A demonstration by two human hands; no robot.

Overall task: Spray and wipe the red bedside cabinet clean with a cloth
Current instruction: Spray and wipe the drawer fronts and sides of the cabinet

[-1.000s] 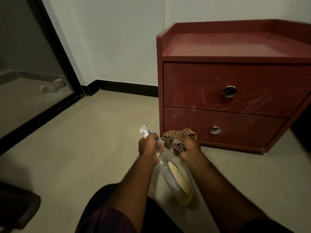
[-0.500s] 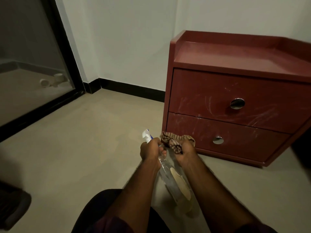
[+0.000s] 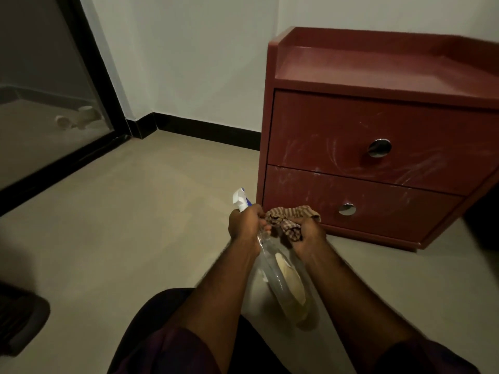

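The left hand (image 3: 244, 222) grips a spray bottle (image 3: 280, 268) by its neck; the right hand (image 3: 309, 233) grips a bunched cloth (image 3: 289, 218), both near the red cabinet (image 3: 378, 147) standing far right on the floor (image 3: 135, 225).

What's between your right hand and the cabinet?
Head view: bare beige floor between the right hand gripping a striped brown cloth and the red two-drawer cabinet.

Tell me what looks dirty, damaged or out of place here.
Whitish smears and swirl marks cover both drawer fronts of the red cabinet, thickest around the upper knob and along the top edge of the lower drawer. Nothing looks spilled or askew.
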